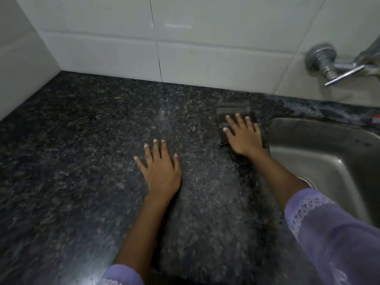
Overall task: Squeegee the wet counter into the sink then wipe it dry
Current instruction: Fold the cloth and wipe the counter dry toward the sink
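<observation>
Here the right hand (244, 136) pressed flat, fingers spread, on a dark cloth (236, 118) by the sink (320, 161); looked soft, limp, prob damp, best bunched from the edge; left hand (159, 167) flat, spread on granite counter (72, 140)

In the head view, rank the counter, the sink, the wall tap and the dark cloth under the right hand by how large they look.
1. Counter, by far the largest.
2. Sink, partly cut off by the frame.
3. Tap and dark cloth look alike; the right hand covers much of the cloth, so no ranking between them.
</observation>
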